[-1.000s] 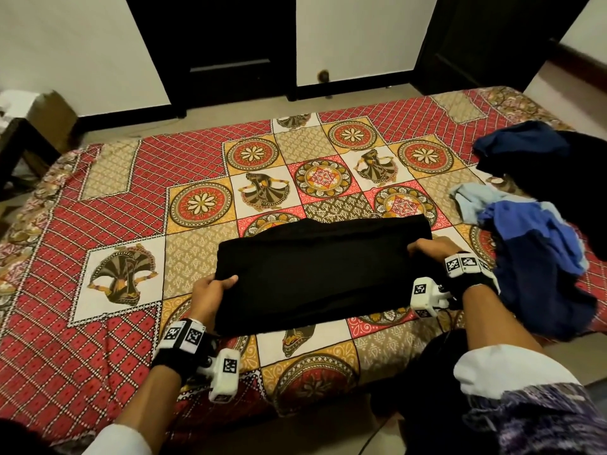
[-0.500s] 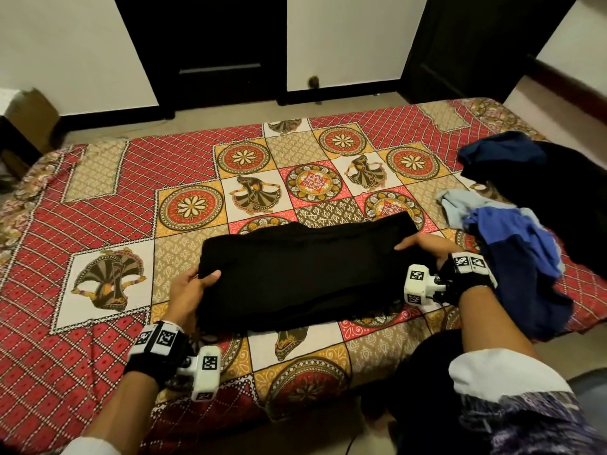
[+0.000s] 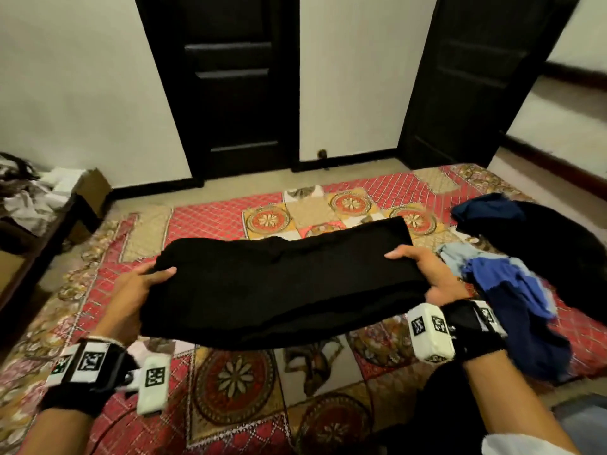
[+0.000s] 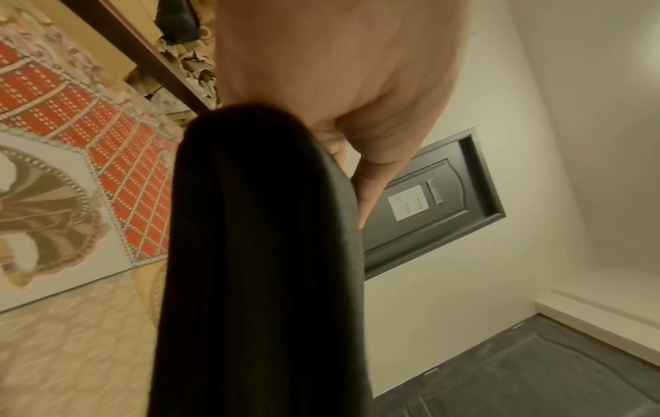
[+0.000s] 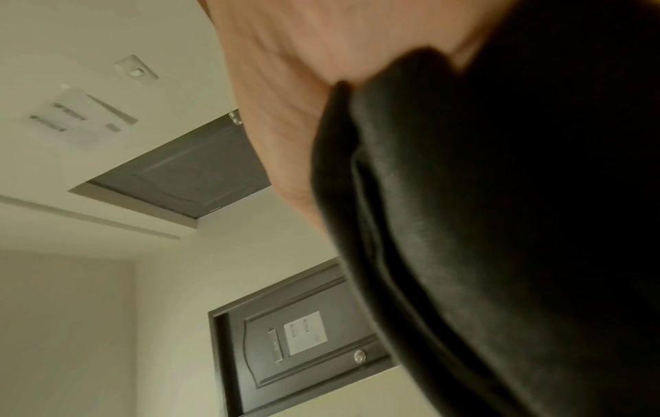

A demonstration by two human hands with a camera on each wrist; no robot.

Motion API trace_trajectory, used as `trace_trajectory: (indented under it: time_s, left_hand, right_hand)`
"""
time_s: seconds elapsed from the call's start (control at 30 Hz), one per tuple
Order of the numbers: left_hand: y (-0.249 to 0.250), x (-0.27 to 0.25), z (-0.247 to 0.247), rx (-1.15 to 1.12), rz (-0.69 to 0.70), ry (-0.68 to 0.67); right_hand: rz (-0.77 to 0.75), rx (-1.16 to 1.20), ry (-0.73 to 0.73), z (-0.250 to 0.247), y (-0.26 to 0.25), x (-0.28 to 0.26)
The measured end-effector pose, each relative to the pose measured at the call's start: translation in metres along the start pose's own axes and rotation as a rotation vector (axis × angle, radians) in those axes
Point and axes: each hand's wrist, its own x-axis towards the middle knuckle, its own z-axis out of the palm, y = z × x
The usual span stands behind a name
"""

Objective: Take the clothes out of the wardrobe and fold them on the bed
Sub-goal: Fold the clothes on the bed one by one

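A folded black garment [image 3: 279,284] hangs in the air above the patterned bed [image 3: 230,389], stretched between both hands. My left hand [image 3: 144,284] grips its left end, thumb on top and fingers hidden under the cloth. My right hand [image 3: 423,270] grips the right end the same way. In the left wrist view the black garment [image 4: 260,254] fills the middle, with the thumb [image 4: 371,180] lying along it. The right wrist view shows the black garment's [image 5: 500,225] folded edge against my palm.
A heap of blue and dark clothes [image 3: 512,290] lies on the bed's right side, with a black garment [image 3: 551,244] behind it. Two dark doors [image 3: 230,77] stand in the far wall. A low table with a box and cloths [image 3: 39,198] sits at the left.
The black garment lay flat on the bed with both hands at its ends; now both hands have lifted it off the bed. The head view has tilted up.
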Motion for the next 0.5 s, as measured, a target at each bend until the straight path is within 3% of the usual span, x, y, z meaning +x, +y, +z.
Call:
trace_trajectory:
  time_s: [0.23,0.5]
  left_hand:
    - [0.071,-0.054,0.023,-0.005,0.111,-0.098]
    - [0.103,-0.129,0.109,0.059,0.195,-0.311]
  right_hand:
    - [-0.134,-0.002,0.086,0.004,-0.054,-0.112]
    - [-0.267,0.05,0.298,-0.068,-0.055,-0.266]
